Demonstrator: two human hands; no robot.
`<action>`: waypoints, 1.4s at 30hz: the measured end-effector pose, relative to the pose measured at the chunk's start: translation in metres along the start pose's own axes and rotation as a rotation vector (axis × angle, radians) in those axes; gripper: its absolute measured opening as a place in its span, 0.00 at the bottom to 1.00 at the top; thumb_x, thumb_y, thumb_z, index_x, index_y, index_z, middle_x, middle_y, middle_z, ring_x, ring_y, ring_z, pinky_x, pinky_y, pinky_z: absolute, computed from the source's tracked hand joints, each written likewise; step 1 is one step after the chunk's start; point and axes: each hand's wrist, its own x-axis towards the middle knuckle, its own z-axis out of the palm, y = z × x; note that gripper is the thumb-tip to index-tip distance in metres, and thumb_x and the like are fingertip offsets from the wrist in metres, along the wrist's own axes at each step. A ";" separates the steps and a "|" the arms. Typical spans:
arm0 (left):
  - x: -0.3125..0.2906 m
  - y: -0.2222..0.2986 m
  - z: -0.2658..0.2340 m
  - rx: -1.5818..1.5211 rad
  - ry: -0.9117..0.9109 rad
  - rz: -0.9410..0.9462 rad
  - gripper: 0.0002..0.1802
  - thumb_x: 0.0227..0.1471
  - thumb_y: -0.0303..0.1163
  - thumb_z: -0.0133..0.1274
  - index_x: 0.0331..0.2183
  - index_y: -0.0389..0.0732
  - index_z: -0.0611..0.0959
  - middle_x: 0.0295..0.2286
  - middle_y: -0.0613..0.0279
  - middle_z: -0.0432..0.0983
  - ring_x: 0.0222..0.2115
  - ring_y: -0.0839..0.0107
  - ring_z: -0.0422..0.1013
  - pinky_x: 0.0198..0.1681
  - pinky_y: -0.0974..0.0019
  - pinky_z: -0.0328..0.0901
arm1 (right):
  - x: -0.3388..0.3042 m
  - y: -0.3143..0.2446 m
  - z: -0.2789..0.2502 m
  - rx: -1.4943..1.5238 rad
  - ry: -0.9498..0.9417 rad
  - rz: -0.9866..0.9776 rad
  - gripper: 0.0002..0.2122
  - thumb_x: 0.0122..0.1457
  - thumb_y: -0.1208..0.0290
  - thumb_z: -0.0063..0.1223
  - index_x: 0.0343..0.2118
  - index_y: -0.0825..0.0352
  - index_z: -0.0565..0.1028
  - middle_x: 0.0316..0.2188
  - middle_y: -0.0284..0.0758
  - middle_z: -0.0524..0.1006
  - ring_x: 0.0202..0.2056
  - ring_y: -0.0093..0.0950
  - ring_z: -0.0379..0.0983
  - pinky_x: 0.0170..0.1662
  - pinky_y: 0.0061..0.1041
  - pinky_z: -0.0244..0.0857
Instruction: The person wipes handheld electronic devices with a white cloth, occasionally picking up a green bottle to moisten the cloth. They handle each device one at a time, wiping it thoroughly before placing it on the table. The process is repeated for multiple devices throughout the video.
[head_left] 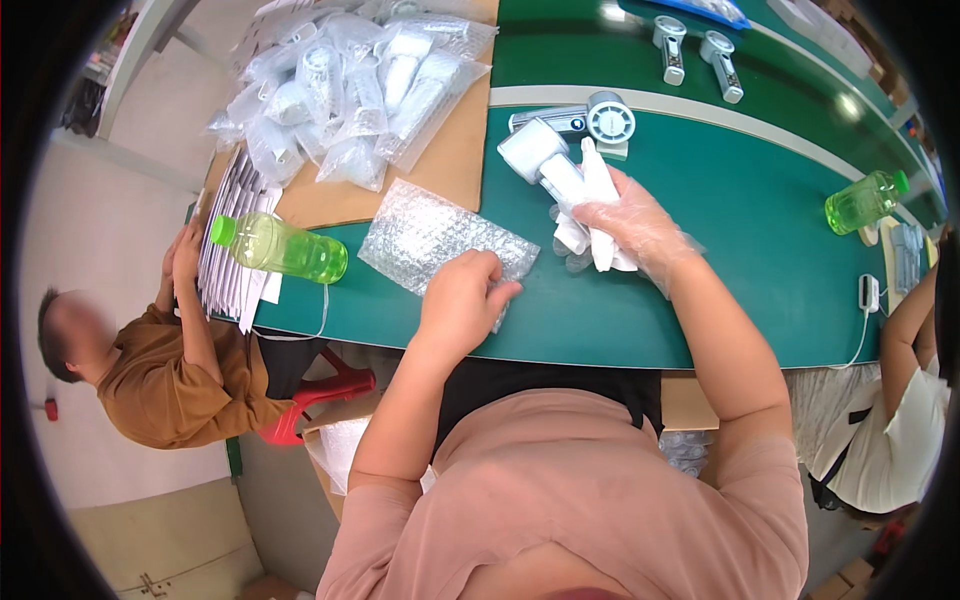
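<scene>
My left hand (465, 300), bare and with its fingers curled, is closed on the near edge of a clear bubble wrap bag (425, 235) lying flat on the green table. My right hand (640, 220), in a thin clear plastic glove, grips a white handheld fan (532, 152) by its handle, head tilted up to the left. A crumpled white cloth (600, 195) is bunched in the same hand, against the handle. Just beyond, a grey handheld fan (610, 120) lies on its side.
Bagged fans (340, 90) are heaped on cardboard at the far left. Green-capped bottles (285, 248) (862, 203) lie left and right. Two more fans (722, 65) rest on the raised far strip. People sit at the left (190, 380) and right (890, 430).
</scene>
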 end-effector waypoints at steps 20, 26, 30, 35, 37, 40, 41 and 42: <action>0.020 -0.038 -0.010 -0.538 0.195 -0.335 0.05 0.54 0.28 0.55 0.31 0.36 0.81 0.21 0.65 0.72 0.20 0.76 0.66 0.24 0.68 0.63 | -0.014 -0.014 0.010 -0.477 -0.378 0.231 0.22 0.56 0.61 0.57 0.51 0.68 0.73 0.36 0.37 0.79 0.34 0.25 0.75 0.40 0.24 0.68; 0.021 0.037 0.017 0.271 0.252 0.262 0.04 0.41 0.25 0.52 0.25 0.37 0.75 0.25 0.54 0.70 0.28 0.53 0.70 0.28 0.53 0.65 | -0.013 0.001 0.017 -0.293 -0.473 0.242 0.20 0.57 0.62 0.56 0.50 0.68 0.72 0.39 0.37 0.78 0.39 0.25 0.73 0.43 0.24 0.66; 0.018 0.042 0.012 0.157 0.359 0.347 0.06 0.41 0.24 0.54 0.27 0.36 0.76 0.25 0.55 0.70 0.26 0.54 0.69 0.29 0.55 0.65 | -0.010 0.019 0.021 -0.292 -0.362 0.060 0.31 0.58 0.63 0.56 0.62 0.65 0.58 0.49 0.40 0.73 0.46 0.27 0.70 0.51 0.25 0.64; -0.009 0.023 0.018 -0.143 0.604 0.007 0.10 0.47 0.22 0.58 0.34 0.34 0.76 0.29 0.59 0.71 0.28 0.67 0.69 0.33 0.65 0.64 | -0.017 0.015 0.023 0.218 -0.338 -0.011 0.39 0.59 0.68 0.57 0.68 0.61 0.46 0.56 0.41 0.67 0.50 0.26 0.67 0.55 0.25 0.62; 0.009 0.017 0.020 -0.466 0.607 -0.055 0.11 0.49 0.22 0.57 0.37 0.33 0.76 0.33 0.59 0.73 0.31 0.69 0.70 0.36 0.66 0.65 | -0.028 0.010 0.028 0.382 -0.353 -0.026 0.40 0.59 0.69 0.56 0.69 0.59 0.44 0.57 0.41 0.64 0.52 0.26 0.66 0.56 0.25 0.61; 0.037 0.026 0.019 -0.721 0.619 0.035 0.09 0.52 0.24 0.53 0.38 0.32 0.78 0.37 0.58 0.76 0.37 0.69 0.72 0.42 0.67 0.66 | -0.018 0.023 0.022 0.261 -0.338 -0.138 0.41 0.58 0.69 0.57 0.69 0.58 0.44 0.59 0.39 0.62 0.55 0.26 0.63 0.58 0.26 0.59; 0.038 0.020 0.024 -0.706 0.560 0.042 0.09 0.53 0.24 0.52 0.38 0.32 0.78 0.36 0.58 0.77 0.37 0.69 0.73 0.42 0.66 0.66 | -0.026 0.017 0.024 0.400 -0.340 -0.134 0.41 0.58 0.69 0.57 0.69 0.59 0.43 0.59 0.39 0.63 0.55 0.26 0.63 0.58 0.26 0.59; 0.039 0.014 0.030 -0.690 0.500 0.049 0.09 0.53 0.24 0.51 0.37 0.32 0.78 0.35 0.58 0.77 0.37 0.68 0.73 0.42 0.66 0.66 | -0.025 0.016 0.024 0.484 -0.338 -0.131 0.41 0.57 0.68 0.57 0.69 0.60 0.43 0.59 0.39 0.63 0.55 0.27 0.63 0.58 0.26 0.59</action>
